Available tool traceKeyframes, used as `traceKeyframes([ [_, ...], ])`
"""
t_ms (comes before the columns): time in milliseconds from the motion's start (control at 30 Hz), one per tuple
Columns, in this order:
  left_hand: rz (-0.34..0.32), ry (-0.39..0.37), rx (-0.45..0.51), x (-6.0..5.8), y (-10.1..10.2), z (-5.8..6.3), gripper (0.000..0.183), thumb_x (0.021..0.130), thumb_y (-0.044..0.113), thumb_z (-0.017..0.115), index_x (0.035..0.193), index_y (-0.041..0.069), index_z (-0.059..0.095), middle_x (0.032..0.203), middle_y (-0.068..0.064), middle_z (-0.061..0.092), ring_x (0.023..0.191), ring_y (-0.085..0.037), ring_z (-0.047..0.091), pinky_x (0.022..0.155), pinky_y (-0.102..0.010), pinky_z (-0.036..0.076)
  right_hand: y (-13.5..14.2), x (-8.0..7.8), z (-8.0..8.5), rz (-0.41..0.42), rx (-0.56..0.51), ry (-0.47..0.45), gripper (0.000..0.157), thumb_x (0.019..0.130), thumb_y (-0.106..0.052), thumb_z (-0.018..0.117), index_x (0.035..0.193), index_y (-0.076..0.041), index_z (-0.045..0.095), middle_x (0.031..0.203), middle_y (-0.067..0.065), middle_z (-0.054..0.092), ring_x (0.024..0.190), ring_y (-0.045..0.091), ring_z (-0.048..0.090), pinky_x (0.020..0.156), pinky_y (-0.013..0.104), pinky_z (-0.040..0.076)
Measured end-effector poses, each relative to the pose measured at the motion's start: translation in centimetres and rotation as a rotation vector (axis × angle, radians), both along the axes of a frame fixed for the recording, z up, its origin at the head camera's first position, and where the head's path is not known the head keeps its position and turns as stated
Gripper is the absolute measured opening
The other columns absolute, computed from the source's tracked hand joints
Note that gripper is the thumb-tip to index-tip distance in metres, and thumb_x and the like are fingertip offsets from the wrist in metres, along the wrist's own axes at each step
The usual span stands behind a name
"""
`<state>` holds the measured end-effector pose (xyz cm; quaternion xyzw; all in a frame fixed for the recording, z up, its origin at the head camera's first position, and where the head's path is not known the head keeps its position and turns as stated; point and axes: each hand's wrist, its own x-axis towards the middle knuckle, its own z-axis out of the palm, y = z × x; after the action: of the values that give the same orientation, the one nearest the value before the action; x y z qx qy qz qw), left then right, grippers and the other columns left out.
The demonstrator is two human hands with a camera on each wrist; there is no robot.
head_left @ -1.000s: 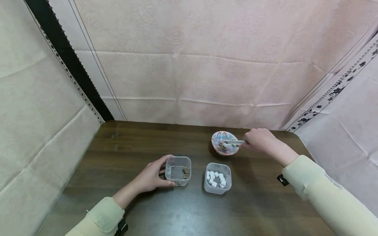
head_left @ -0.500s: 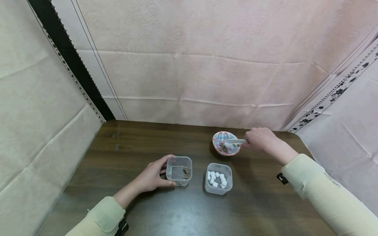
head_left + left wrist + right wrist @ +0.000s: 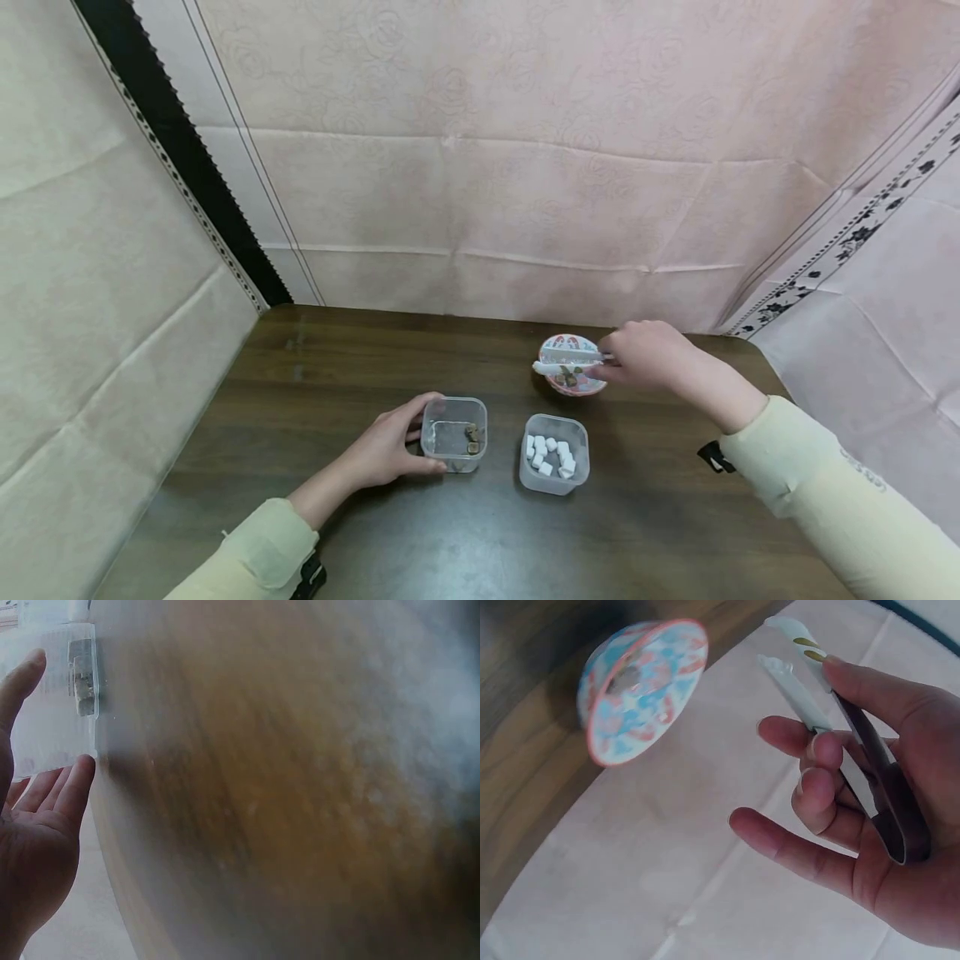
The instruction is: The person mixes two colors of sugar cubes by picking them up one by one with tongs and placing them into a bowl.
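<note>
My right hand (image 3: 648, 354) holds a pair of small tongs (image 3: 570, 356) above a patterned bowl (image 3: 573, 390) at the table's far side. In the right wrist view, the tongs' white tips (image 3: 799, 694) stand apart with nothing visible between them, and their dark handle lies between thumb and fingers. A few brown pieces (image 3: 569, 379) lie in the bowl. My left hand (image 3: 390, 443) grips the left side of a clear plastic container (image 3: 444, 423), thumb in front and fingers behind. Inside it, a few brown cubes (image 3: 472, 439) sit along the right side.
To the right of the clear container stands a second plastic container (image 3: 555, 486) with several white cubes (image 3: 551, 455). All of this stands on a dark wooden table (image 3: 337, 358). Pale cloth (image 3: 480, 192) hangs behind the table and along both sides.
The tongs have lifted from among the bowl's brown pieces and shifted left, their tips now spread wider. My right hand moved slightly left with them. My left hand and its container stay put.
</note>
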<state>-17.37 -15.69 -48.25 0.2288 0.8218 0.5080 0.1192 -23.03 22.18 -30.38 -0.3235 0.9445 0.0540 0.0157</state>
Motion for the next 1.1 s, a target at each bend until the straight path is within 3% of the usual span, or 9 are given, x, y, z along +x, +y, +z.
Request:
traceKeyframes([
  [133, 0.002, -0.004, -0.009, 0.1, 0.0, 0.0, 0.088, 0.083, 0.016, 0.095, 0.155, 0.011, 0.046, 0.149, -0.017, 0.057, 0.136, -0.036, 0.061, 0.107, -0.041, 0.055, -1.4, 0.8, 0.0, 0.058, -0.023, 0.001, 0.039, 0.096, -0.04, 0.078, 0.069, -0.021, 0.058, 0.063, -0.009, 0.052, 0.058, 0.013, 0.047, 0.053, 0.039, 0.045],
  [367, 0.005, 0.001, -0.017, 0.1, 0.0, 0.1, 0.087, 0.083, 0.015, 0.095, 0.155, 0.01, 0.047, 0.145, -0.016, 0.059, 0.135, -0.035, 0.061, 0.107, -0.043, 0.055, -4.3, 1.9, -0.2, 0.128, -0.027, -0.008, 0.036, 0.098, -0.043, 0.076, 0.072, -0.023, 0.061, 0.066, -0.011, 0.052, 0.061, 0.012, 0.051, 0.057, 0.042, 0.05],
  [667, 0.003, 0.013, -0.024, 0.0, 0.1, 0.1, 0.087, 0.082, 0.015, 0.095, 0.155, 0.011, 0.047, 0.146, -0.016, 0.059, 0.136, -0.035, 0.06, 0.107, -0.042, 0.054, -7.8, 2.8, -0.8, 0.253, 0.03, 0.055, 0.046, 0.096, -0.046, 0.077, 0.066, -0.022, 0.053, 0.063, -0.011, 0.046, 0.064, 0.015, 0.052, 0.063, 0.038, 0.051],
  [933, 0.002, 0.025, -0.02, -0.1, 0.0, 0.2, 0.085, 0.082, 0.014, 0.096, 0.152, 0.016, 0.049, 0.144, -0.013, 0.061, 0.136, -0.033, 0.061, 0.107, -0.041, 0.054, -10.5, 3.0, -1.0, 0.25, 0.087, -0.112, 0.044, 0.1, -0.047, 0.074, 0.07, -0.018, 0.058, 0.061, -0.008, 0.051, 0.055, 0.01, 0.049, 0.052, 0.034, 0.047],
  [1100, 0.009, 0.014, -0.025, -0.2, 0.0, 0.3, 0.086, 0.082, 0.015, 0.096, 0.153, 0.017, 0.048, 0.146, -0.011, 0.059, 0.137, -0.032, 0.06, 0.107, -0.039, 0.054, -11.9, 2.8, -1.4, 0.275, 0.165, -0.102, 0.045, 0.099, -0.052, 0.073, 0.071, -0.019, 0.063, 0.063, -0.005, 0.057, 0.056, 0.015, 0.056, 0.054, 0.038, 0.052],
])
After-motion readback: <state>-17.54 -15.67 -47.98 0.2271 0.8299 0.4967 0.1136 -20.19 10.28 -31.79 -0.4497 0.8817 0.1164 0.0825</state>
